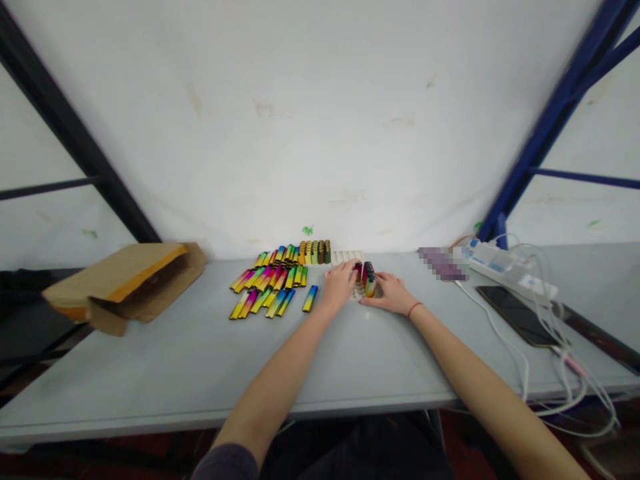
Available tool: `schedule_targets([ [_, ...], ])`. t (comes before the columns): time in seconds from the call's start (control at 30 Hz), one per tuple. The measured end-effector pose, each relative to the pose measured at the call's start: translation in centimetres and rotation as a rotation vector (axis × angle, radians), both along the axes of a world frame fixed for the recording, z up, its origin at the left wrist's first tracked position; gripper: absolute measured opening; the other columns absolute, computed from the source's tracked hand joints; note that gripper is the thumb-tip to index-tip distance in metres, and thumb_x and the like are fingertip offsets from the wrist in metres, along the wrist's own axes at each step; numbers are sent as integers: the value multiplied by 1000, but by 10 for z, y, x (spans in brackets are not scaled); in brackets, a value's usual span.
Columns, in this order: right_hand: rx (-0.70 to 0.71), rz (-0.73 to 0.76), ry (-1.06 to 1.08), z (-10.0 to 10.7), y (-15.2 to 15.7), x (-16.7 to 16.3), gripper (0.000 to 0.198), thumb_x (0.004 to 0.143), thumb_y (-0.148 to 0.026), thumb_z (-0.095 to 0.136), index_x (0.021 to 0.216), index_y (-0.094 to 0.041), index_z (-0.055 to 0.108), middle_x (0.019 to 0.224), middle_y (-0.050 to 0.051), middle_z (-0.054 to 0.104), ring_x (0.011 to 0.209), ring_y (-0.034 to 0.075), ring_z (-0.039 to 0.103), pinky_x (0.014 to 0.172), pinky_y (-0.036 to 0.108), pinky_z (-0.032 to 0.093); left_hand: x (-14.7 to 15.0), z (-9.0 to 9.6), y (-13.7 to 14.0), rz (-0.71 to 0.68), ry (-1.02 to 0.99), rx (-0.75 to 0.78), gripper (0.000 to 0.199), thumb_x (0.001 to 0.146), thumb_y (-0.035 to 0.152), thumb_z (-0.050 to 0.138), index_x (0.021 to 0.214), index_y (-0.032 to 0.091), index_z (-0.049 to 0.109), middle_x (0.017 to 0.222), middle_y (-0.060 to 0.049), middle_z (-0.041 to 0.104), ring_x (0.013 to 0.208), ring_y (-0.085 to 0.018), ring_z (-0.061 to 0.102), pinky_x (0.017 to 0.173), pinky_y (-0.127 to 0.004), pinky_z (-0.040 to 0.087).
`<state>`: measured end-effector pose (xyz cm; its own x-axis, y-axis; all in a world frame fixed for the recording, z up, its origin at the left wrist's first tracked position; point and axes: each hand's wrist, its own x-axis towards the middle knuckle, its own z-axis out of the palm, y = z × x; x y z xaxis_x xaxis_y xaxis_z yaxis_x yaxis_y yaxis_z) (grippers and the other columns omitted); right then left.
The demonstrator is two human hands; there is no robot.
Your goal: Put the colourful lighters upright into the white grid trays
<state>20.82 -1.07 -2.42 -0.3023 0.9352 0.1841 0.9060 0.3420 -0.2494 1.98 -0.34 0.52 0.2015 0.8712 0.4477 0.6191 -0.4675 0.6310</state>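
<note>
My left hand (342,283) reaches over the left side of a small pale holder (358,294) with round slots. Its fingers bend down beside a dark red piece (358,268), and their tips are partly hidden. From the right, my right hand (393,294) curves around the holder, thumb at the front corner and fingers behind. Between the hands, several dark-topped, lighter-like pieces (370,283) stand upright in the holder. Left of my left hand lie many shiny flat tubes (265,283) in yellow, pink, green and blue. One yellow-blue tube (310,299) lies apart, nearest that hand.
Gold tubes (315,252) stand in rows near the wall, beside a pale slotted tray (345,256). An opened cardboard box (125,273) sits at left. On the right are a phone (520,315), a white power strip (510,268) and loose white cables (495,325).
</note>
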Motion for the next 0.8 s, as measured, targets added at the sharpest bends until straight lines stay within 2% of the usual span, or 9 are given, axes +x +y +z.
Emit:
schedule_targets([
  [0.1, -2, -6, 6, 0, 0, -1, 71, 78, -71, 70, 125, -19, 66, 138, 19, 59, 128, 38, 53, 102, 50, 42, -10, 12, -2, 59, 140, 7, 38, 95, 22, 52, 131, 22, 62, 127, -15, 65, 119, -30, 58, 103, -41, 40],
  [0.17, -9, -9, 12, 0, 0, -1, 73, 78, -71, 70, 128, -18, 65, 139, 20, 59, 129, 38, 53, 103, 50, 42, -23, 20, -4, 127, 250, 2, 35, 94, 22, 52, 127, 19, 64, 128, -16, 63, 119, -31, 58, 103, -40, 41],
  [0.33, -23, -3, 12, 2, -1, -3, 75, 78, -72, 70, 128, -16, 64, 141, 21, 58, 130, 39, 52, 103, 51, 43, -66, 28, -13, 311, 440, -176, 16, 87, 29, 62, 84, 16, 71, 112, -21, 66, 113, -38, 61, 97, -46, 47],
  [0.43, -22, -5, 9, 3, -2, -2, 75, 79, -70, 70, 129, -14, 64, 140, 22, 58, 129, 38, 53, 103, 50, 43, -82, 26, -17, 333, 389, -299, 21, 77, 28, 72, 62, 18, 60, 92, -18, 69, 102, -39, 67, 92, -47, 48],
  [0.5, -15, -9, 4, 4, -3, -2, 75, 79, -69, 71, 129, -15, 64, 140, 21, 58, 129, 38, 53, 103, 49, 43, -85, 25, -18, 332, 312, -335, 25, 70, 20, 75, 56, 19, 55, 81, -15, 68, 99, -39, 68, 92, -47, 48],
  [0.57, -16, -12, -1, 3, -2, -1, 73, 79, -69, 70, 129, -16, 64, 141, 21, 58, 130, 38, 52, 103, 49, 43, -84, 24, -19, 332, 249, -351, 22, 66, 13, 75, 58, 20, 56, 79, -14, 69, 101, -38, 68, 94, -46, 48],
  [0.63, -20, -16, -6, 3, -2, 0, 72, 79, -70, 69, 128, -17, 65, 141, 20, 57, 130, 38, 52, 103, 49, 43, -82, 24, -20, 319, 271, -367, 14, 68, 9, 71, 70, 20, 64, 87, -15, 72, 105, -37, 68, 94, -44, 49],
  [0.73, -25, -20, -16, 3, -2, 0, 72, 80, -71, 68, 126, -16, 65, 139, 21, 59, 130, 38, 52, 103, 49, 42, -77, 22, -21, 291, 534, -388, 28, 79, 8, 58, 104, 17, 69, 110, -20, 73, 110, -33, 68, 93, -41, 51],
  [0.8, -31, -21, -26, 4, -2, 0, 72, 80, -70, 68, 125, -14, 65, 138, 21, 59, 130, 38, 52, 103, 48, 42, -76, 20, -19, 280, 700, -395, 34, 85, 10, 52, 115, 13, 67, 118, -23, 70, 112, -32, 68, 92, -38, 52],
])
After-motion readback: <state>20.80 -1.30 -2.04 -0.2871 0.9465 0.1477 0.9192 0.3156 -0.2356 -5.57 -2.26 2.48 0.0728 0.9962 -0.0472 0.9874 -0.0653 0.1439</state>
